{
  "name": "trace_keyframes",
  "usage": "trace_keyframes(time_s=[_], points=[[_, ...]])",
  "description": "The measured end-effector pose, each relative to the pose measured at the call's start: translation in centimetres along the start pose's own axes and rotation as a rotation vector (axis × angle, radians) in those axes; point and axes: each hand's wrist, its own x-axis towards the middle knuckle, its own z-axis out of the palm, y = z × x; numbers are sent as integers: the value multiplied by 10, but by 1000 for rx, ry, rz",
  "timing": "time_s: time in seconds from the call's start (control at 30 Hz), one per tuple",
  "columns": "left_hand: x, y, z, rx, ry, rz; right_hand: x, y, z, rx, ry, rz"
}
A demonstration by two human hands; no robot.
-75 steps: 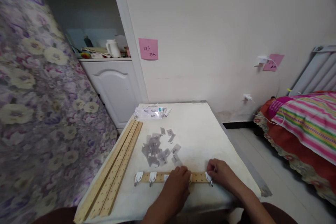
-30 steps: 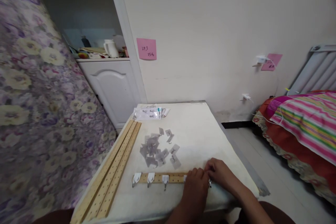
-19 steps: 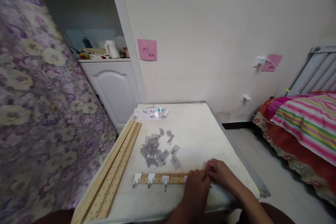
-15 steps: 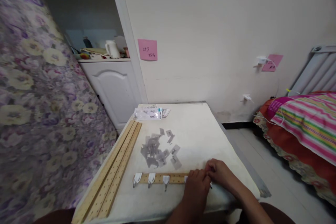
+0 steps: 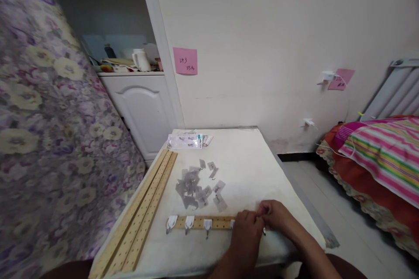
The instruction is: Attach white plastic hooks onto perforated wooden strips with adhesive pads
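Note:
A narrow wooden strip with rows of holes (image 5: 222, 223) lies crosswise near the table's front edge. White hooks with metal tips sit along it, among them a hook (image 5: 207, 226) near the middle and one (image 5: 172, 222) at the left end. My left hand (image 5: 246, 233) is closed over the right part of the strip, partly covering another white hook (image 5: 232, 224). Beside it, my right hand (image 5: 275, 216) has its fingertips pinched together at the strip's right end; what they hold is hidden. A hook's metal tip (image 5: 264, 230) shows below the fingers.
Clear-backed hooks (image 5: 191, 183) lie in a loose pile mid-table. Several long perforated wooden strips (image 5: 144, 213) run along the left edge. Flat printed packaging (image 5: 185, 141) lies at the back. A floral curtain (image 5: 49, 139) hangs left; a bed (image 5: 389, 152) stands right.
Both hands stay together at the strip's right end, with only a slight shift of the right fingers. The view has moved a little.

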Motion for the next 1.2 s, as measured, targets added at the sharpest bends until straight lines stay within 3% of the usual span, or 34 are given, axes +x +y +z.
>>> trace_keyframes(time_s=[0.43, 0.8, 1.2], points=[[3, -4, -3, 66, -8, 91, 7, 10, 4, 215, -112, 66], [6, -8, -6, -3, -5, 111, 3, 10, -3, 289, -192, 73], [11, -6, -8, 14, -58, 37, 9, 12, -3, 239, -245, 91]])
